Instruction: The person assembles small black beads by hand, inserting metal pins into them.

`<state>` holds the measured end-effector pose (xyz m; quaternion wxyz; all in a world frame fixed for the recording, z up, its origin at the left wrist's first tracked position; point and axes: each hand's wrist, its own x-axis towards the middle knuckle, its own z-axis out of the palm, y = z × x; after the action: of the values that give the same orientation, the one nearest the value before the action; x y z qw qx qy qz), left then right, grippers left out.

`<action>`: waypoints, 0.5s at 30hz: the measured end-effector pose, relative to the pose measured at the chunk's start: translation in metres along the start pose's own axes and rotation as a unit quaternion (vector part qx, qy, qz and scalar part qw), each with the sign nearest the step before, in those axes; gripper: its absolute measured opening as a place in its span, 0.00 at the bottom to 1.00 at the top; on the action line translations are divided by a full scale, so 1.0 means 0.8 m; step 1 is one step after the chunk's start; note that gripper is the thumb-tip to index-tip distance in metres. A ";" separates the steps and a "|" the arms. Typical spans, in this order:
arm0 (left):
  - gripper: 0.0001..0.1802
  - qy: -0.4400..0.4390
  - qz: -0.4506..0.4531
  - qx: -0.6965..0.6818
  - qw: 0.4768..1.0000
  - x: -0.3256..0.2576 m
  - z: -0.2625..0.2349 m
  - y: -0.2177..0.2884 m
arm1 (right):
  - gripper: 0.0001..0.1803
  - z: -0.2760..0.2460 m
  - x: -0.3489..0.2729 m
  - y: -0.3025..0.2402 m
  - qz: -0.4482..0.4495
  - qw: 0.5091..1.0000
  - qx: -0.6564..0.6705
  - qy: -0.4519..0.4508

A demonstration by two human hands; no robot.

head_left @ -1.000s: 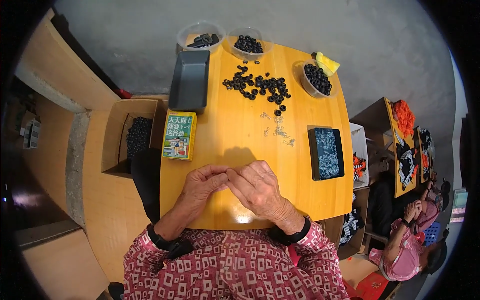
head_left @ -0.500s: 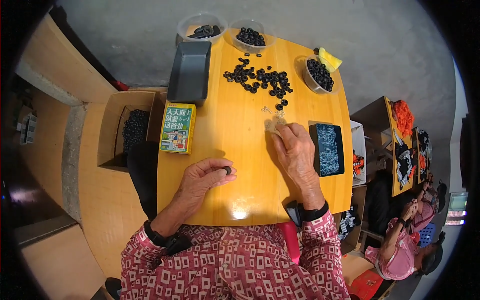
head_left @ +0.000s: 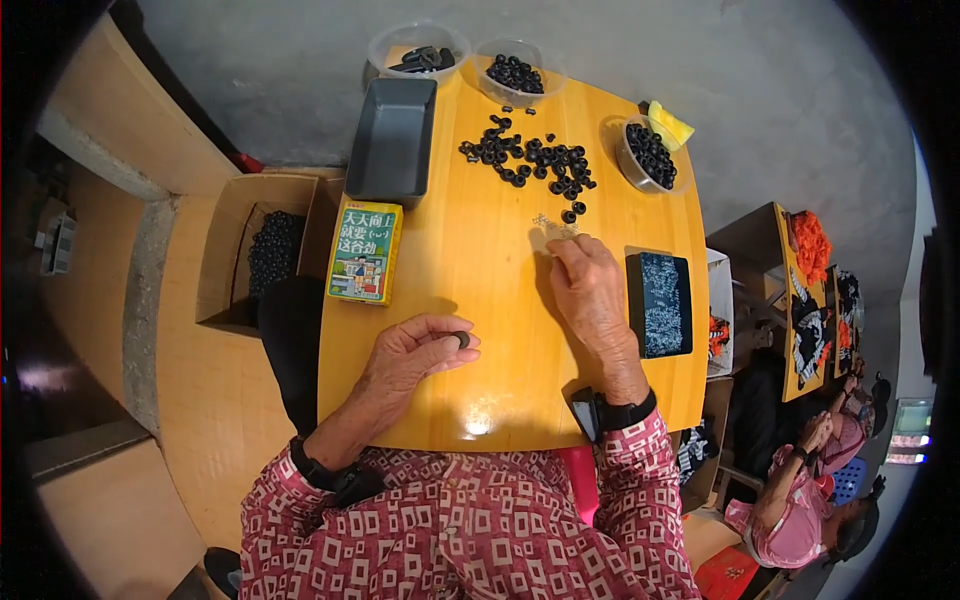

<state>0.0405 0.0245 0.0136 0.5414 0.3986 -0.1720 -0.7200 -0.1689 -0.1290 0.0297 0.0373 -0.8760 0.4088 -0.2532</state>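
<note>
The left hand rested on the wooden table closest to the person's body, its fingers clenched around a small black ring pinched between thumb and fingertips. Farther out and to that ring's right, the right hand lay stretched flat, its fingertips touching a little scatter of tiny pale parts just beyond them; whether they had closed on one, I could not tell.

Judged from this, the step in hand was a pick-up of one pale part to go with the ring already held. The next move seemed to call for a fine pinch on something very small, then bringing both hands together near the body.

Just right of the right hand's knuckles sat a black tray of pale bits. Left of the ring, beyond the left fingers, lay a green and yellow box, and past it an empty dark tray. Beyond the right fingertips spread a loose pile of black rings, with clear tubs of more at the far edge.

The pale parts were too small to make out in shape. The far tubs' contents blurred together, and the picture's rim cut off a carton of dark pieces beside the table.
</note>
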 end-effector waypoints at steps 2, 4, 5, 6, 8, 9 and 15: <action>0.13 -0.007 0.001 0.003 1.000 0.001 -0.002 -0.001 | 0.10 -0.006 -0.001 0.000 0.010 1.000 -0.007 -0.014; 0.13 -0.008 0.004 -0.001 1.000 0.001 -0.002 -0.003 | 0.10 -0.020 -0.002 -0.004 0.021 0.999 -0.026 -0.013; 0.13 -0.010 0.007 -0.005 1.000 0.001 -0.003 -0.004 | 0.10 -0.022 -0.004 0.000 0.020 0.999 -0.026 -0.014; 0.13 -0.011 0.006 -0.005 1.000 0.000 -0.002 -0.004 | 0.09 -0.025 -0.006 0.006 0.032 0.999 -0.019 0.003; 0.13 -0.009 0.005 0.005 1.000 -0.001 0.001 -0.002 | 0.09 -0.029 -0.010 0.008 0.045 0.999 -0.016 0.018; 0.13 -0.010 0.004 0.005 1.000 0.000 0.000 -0.003 | 0.09 -0.028 -0.010 0.008 0.045 0.999 -0.016 0.019; 0.14 -0.016 0.007 0.005 1.000 0.002 -0.003 -0.006 | 0.04 0.005 -0.001 -0.001 -0.025 0.999 -0.033 -0.017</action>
<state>0.0390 0.0250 0.0079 0.5417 0.3888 -0.1869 -0.7215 -0.1670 -0.1288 0.0258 0.0088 -0.8908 0.3943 -0.2256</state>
